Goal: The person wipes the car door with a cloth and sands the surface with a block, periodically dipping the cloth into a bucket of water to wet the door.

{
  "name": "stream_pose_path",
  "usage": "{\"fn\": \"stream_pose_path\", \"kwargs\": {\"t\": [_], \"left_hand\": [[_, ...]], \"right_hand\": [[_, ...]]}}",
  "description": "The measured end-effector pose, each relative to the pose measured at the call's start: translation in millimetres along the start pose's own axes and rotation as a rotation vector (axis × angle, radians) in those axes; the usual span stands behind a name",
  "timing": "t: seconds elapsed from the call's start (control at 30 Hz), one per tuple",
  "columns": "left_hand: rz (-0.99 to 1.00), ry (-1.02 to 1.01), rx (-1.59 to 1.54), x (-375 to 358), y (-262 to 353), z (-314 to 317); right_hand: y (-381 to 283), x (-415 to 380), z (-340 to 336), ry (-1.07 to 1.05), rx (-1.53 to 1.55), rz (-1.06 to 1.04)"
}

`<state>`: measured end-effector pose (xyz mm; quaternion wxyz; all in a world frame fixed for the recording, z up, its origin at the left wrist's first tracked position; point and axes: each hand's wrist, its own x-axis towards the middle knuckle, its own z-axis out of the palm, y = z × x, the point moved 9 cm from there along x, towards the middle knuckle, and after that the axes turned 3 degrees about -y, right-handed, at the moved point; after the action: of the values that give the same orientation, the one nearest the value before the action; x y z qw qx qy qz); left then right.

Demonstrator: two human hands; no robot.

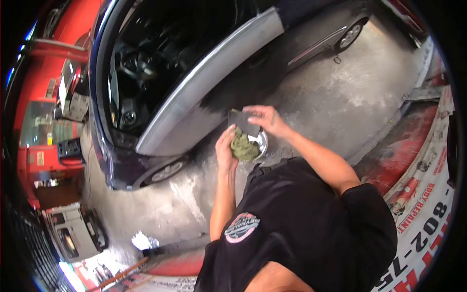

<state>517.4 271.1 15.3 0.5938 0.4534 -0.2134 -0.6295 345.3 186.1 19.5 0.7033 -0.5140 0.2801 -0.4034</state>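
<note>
Close in front of my body, my right hand [266, 120] pinches a dark grey sheet [250, 125] that looks like sandpaper. My left hand [225, 148] is closed round a bunched green cloth [244, 147], and its fingertips reach the sheet's lower left edge. Behind the cloth shows part of a shiny silver-white bowl [263, 142]; which fingers support it, if any, is hidden. Beyond both hands stands a dark car with a bare grey, dull band [209, 73] along its side, near an open window area.
The car's front wheel [165, 171] is at left of my hands, its rear wheel [351, 35] at upper right. Concrete floor [160, 209] lies around. A printed banner [418, 209] hangs at right. Another vehicle [73, 233] stands lower left, by a red wall [44, 117].
</note>
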Motion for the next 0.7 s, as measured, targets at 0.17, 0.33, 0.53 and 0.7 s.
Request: {"fn": "stream_pose_path", "kwargs": {"t": [0.17,0.33,0.53,0.7], "left_hand": [[0.034,0.059,-0.027,2,5,2],[-0.032,0.047,0.088,5,-11,4],[-0.015,0.14,0.237,1,-26,-13],[0.009,-0.216,0.307,-4,-21,20]], "right_hand": [[22,-14,9,-0.002,0.497,0.18],[57,-29,25,-0.021,0.711,0.393],[89,-41,16,0.314,0.464,0.445],[143,-52,29,0.171,0.695,0.606]]}}
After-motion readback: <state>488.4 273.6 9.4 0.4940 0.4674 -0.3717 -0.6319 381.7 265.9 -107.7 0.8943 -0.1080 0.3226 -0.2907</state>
